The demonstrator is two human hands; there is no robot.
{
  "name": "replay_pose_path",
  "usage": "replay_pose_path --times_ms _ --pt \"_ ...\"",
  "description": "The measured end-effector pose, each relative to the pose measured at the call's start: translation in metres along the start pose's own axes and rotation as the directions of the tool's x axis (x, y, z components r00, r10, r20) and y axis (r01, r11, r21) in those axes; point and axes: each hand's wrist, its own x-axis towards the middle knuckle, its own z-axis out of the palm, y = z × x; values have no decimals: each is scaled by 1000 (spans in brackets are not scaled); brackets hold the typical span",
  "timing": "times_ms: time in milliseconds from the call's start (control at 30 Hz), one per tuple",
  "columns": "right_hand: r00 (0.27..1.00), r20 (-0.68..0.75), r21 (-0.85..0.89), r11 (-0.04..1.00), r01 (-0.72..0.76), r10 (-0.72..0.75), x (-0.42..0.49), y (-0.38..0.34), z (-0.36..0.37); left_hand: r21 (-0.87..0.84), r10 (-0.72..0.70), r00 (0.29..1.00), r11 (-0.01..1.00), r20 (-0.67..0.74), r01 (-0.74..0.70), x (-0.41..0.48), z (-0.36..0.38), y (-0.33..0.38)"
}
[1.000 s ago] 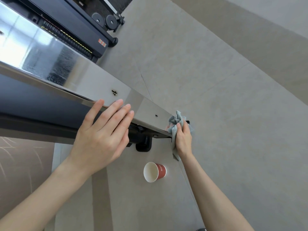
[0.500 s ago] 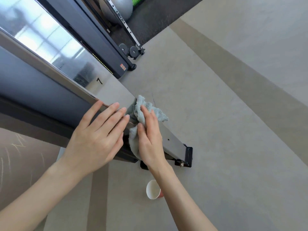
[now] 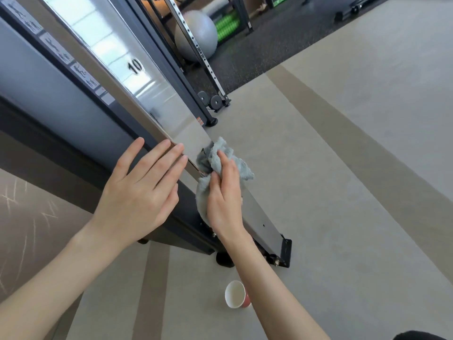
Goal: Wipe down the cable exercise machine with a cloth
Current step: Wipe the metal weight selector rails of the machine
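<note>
Cloth (image 3: 241,168), grey and bunched, is gripped by the right hand (image 3: 224,204) against the shiny rail (image 3: 186,133) of the machine (image 3: 73,99) at mid-frame, with the left hand (image 3: 142,192) flat and straight-fingered at its 9 o'clock and a cup (image 3: 235,294) at 6 o'clock.

Two hands (image 3: 137,195) (image 3: 224,204), one cloth (image 3: 212,155), one machine (image 3: 161,101), one cup (image 3: 235,294), one ball (image 3: 196,35).

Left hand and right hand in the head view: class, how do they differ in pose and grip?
The left hand lies flat, fingers straight; the right hand curls round a crumpled grey-blue terry cloth. The left hand holds nothing; the right hand holds that cloth. Both rest against the polished steel machine column.
</note>
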Motion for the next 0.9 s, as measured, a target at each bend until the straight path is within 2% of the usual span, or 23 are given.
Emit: replay_pose_path --times_ms 133,267,367,467,567,667,767,900 --pt "976 68 -49 977 210 -206 25 -61 21 33 -50 998 998 -40 51 9 -16 -26" --pt "930 168 -54 939 340 -327 50 -107 32 66 -116 988 990 -98 123 18 -31 -50" --pt "889 213 -44 905 423 -405 56 -110 30 88 -128 986 987 -106 137 19 -37 -59" --pt "894 226 -64 910 410 -387 47 -75 16 82 -137 987 986 -78 144 17 -35 -58" --pt "950 185 -88 958 273 -253 29 -38 3 65 -155 986 985 -61 158 17 -32 -56" --pt "970 165 -102 975 197 -178 25 -34 2 73 -154 987 985 -49 158 16 -32 -55" --pt "958 178 -111 963 247 -225 36 -60 14 89 -137 990 986 -30 140 15 -35 -59" --pt "900 210 -71 912 404 -383 58 -112 34 60 -221 974 973 -43 223 15 -43 -71"
